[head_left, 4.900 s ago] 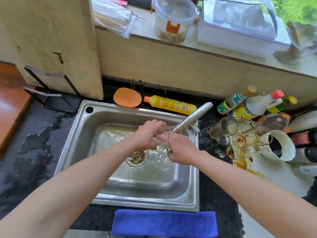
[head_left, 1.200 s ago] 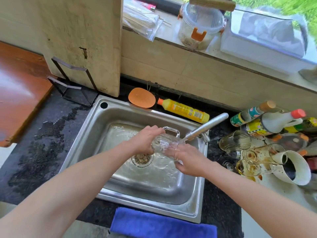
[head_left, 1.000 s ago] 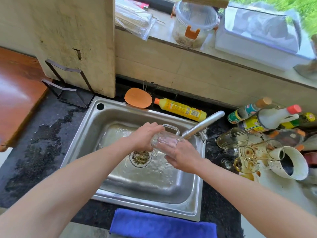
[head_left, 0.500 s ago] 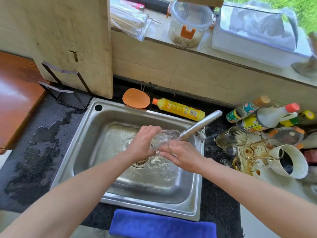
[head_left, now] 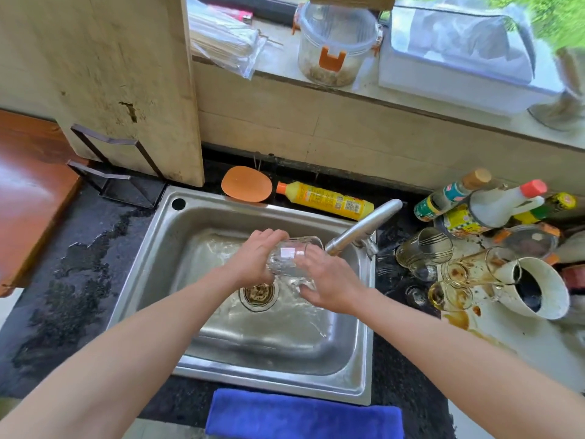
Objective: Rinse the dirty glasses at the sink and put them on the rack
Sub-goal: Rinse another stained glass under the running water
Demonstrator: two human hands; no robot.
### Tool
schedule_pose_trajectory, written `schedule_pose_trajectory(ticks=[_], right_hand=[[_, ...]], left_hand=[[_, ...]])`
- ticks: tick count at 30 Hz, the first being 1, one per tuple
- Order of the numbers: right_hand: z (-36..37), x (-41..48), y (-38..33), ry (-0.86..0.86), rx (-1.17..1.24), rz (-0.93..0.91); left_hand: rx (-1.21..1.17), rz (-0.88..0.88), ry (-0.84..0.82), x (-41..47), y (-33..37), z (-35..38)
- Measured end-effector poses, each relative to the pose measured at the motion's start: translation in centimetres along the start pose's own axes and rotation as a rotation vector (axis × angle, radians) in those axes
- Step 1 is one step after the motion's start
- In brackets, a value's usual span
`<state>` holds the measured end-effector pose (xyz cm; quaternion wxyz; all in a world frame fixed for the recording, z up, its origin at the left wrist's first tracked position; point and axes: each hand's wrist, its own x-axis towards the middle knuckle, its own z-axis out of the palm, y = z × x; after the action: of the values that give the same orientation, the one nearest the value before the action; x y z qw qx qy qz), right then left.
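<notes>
Glass (head_left: pixel 289 259) held tilted over sink (head_left: pixel 272 380), next to faucet (head_left: pixel 364 228). Left hand (head_left: pixel 253 263) grip wrapped round base, right hand (head_left: pixel 330 285) grip clasped round side.

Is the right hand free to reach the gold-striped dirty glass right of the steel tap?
Probably not yet: the right hand is busy on the clear glass tumbler that the left hand grips over the steel sink. Once it lets go, the gold-striped glass lies close, just past the steel tap.
</notes>
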<state>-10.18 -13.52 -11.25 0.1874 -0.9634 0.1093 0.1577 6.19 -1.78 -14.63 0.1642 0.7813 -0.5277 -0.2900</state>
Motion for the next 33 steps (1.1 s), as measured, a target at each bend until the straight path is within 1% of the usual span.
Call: schedule_pose_trajectory(ticks=[1, 3, 4, 7, 10, 12, 15, 20, 22, 24, 26, 28, 29, 30, 33], right_hand=[[0.3, -0.2, -0.2, -0.008, 0.026, -0.019], [-0.3, -0.7, 0.3, -0.076, 0.005, -0.047], [-0.7, -0.9, 0.7, -0.083, -0.008, -0.056], [-0.9, -0.6, 1.1, -0.015, -0.006, -0.053], [0.3, 0.0, 0.2, -0.061, -0.039, -0.021], [0.3, 0.1, 0.1, -0.043, -0.033, -0.027], [-0.6, 0.3, 0.3, 0.0, 0.105, 0.001], [-0.9, 0.7, -1.0, 0.005, 0.48, 0.263], [-0.4, 0.4, -1.5, 0.03, 0.556, 0.266], [-0.4, -0.1, -1.1, -0.028, 0.516, 0.193], [-1.3, -0.5, -0.4, -0.127, 0.345, 0.128], [-1.9, -0.4, -0.2, -0.091, 0.13, 0.115], [-1.8, -0.3, -0.4, -0.065, 0.086, 0.125], [-1.5, -0.2, -0.7, -0.059, 0.081, 0.135], [-0.5, -0.5, -0.8, -0.171, 0.089, 0.106]], left_hand=[[0.003, 0.003, -0.01, 0.1, 0.0, -0.2], [0.03, 0.018, -0.058, 0.1, -0.3, -0.6], [0.043, 0.019, -0.081, 0.0, -0.5, -0.7], [0.046, 0.017, -0.113, 0.0, -0.4, -0.7], [0.037, 0.048, -0.139, 0.7, 0.3, -0.9], [0.036, 0.048, -0.165, 0.9, 0.2, -0.9], [-0.055, -0.027, -0.119, 0.1, 0.1, -0.4], [-0.186, -0.097, 0.007, -1.4, 1.5, 2.6], [-0.203, -0.096, 0.031, -1.0, 1.4, 3.1], [-0.148, -0.065, 0.013, -0.6, 1.2, 2.8], [-0.117, -0.044, -0.023, -0.5, 1.3, 2.1], [-0.095, -0.017, -0.047, -0.3, 1.3, 1.3], [-0.092, -0.003, -0.051, -0.1, 1.3, 1.0], [-0.09, 0.008, -0.053, 0.1, 1.2, 0.6], [-0.03, 0.014, -0.096, 0.4, 0.7, -0.3]])
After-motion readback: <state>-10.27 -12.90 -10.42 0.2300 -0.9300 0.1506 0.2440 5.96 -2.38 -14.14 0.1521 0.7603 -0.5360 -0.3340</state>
